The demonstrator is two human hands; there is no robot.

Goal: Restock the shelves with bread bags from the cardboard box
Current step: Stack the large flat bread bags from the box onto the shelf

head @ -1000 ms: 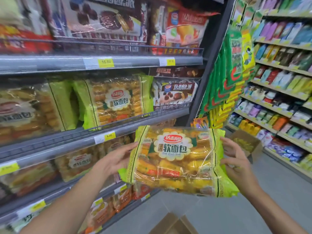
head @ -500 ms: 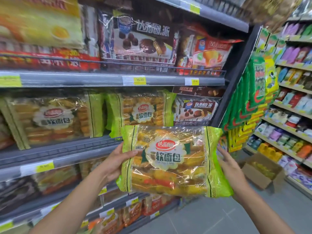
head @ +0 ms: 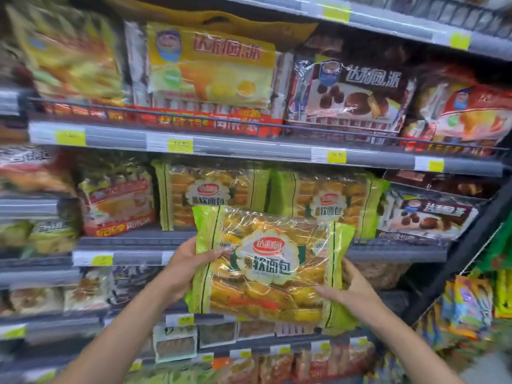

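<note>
bread bag (head: 271, 273) before shelf edge (head: 396, 252), matching bags (head: 210, 195) behind

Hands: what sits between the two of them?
In the head view, a bread bag fills the gap: the left hand holds its left edge, the right hand its lower right part.

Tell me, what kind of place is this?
Most likely a supermarket aisle: tiered grey metal shelves packed with bagged snacks, yellow price tags along their edges, and a clear green-edged bread bag held before matching bags.
</note>
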